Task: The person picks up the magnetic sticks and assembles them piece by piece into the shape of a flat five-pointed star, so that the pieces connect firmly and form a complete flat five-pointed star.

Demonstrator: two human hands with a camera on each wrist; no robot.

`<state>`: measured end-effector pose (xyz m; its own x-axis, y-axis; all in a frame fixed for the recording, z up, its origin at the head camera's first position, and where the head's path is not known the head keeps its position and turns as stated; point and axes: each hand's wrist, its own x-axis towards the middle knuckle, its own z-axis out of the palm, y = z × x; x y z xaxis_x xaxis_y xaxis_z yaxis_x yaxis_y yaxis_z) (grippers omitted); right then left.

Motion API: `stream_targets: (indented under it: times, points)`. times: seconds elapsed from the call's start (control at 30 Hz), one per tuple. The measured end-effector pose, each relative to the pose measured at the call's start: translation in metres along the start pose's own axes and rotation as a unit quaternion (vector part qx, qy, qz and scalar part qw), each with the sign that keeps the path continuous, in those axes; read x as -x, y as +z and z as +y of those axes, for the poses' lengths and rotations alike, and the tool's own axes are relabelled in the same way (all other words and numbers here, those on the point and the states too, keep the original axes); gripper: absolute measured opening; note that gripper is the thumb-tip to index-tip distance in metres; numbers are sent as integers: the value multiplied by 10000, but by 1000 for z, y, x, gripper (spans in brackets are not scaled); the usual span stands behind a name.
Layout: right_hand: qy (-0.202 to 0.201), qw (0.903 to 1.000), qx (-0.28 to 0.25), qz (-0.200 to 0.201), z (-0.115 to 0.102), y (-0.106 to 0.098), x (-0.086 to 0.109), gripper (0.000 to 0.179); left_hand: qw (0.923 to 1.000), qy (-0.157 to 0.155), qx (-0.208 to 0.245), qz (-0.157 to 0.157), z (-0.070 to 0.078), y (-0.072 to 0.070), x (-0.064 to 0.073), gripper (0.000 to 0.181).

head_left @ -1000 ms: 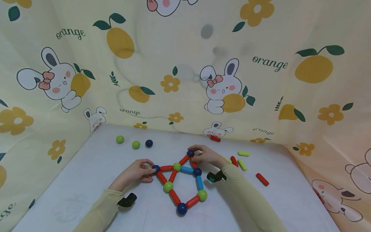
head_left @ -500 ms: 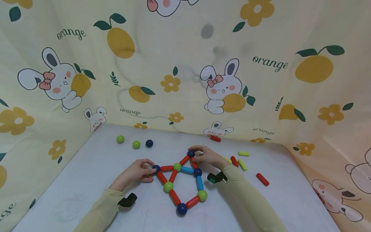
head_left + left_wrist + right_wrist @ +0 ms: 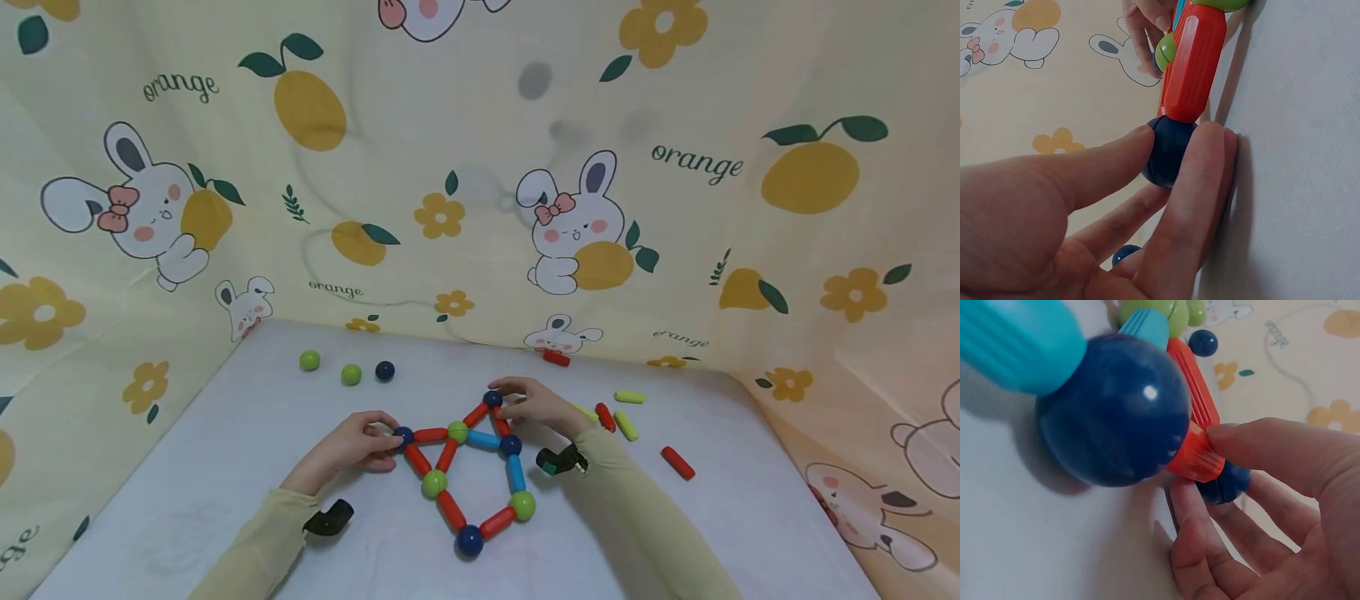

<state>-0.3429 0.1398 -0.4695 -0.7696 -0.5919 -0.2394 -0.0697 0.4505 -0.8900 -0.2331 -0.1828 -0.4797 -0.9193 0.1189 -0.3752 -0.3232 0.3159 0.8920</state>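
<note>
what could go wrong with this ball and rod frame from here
The left grip pinches the left navy ball while the right grip holds the right-side red rod at the far navy ball; uneven pulling might pop a joint.
The front navy ball, held by neither, could sag or detach if the frame is lifted.
The loose green ball nearest the frame might roll away if bumped.

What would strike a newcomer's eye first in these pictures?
A linked frame of red plastic rods, blue plastic rods, green balls and navy balls lies on the white table. The left hand pinches its leftmost navy ball; the right hand holds its far corner. Behind hangs a rabbit-printed cream cloth.
</note>
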Motion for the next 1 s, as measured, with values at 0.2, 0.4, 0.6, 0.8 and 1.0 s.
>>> stream_targets:
  times: [0.2, 0.4, 0.6, 0.8, 1.0]
  points:
    - [41, 9998, 180, 52, 0, 0, -1, 50, 10000, -19, 11, 49, 0, 0, 0, 32]
    - [71, 9997, 233, 56, 2, -1, -2, 51, 9999, -34, -47, 100, 1, 1, 1, 32]
    - [124, 9998, 97, 134, 1, 0, 6, 50, 9997, 42, -141, 214, 2, 1, 0, 33]
    - [42, 9996, 156, 237, 4, -2, 29, 47, 9997, 96, -180, 140, 9, -1, 2, 29]
    - [38, 9997, 220, -27, 8, 1, 66, 49, 9993, 161, -325, 51, 9, -4, -1, 27]
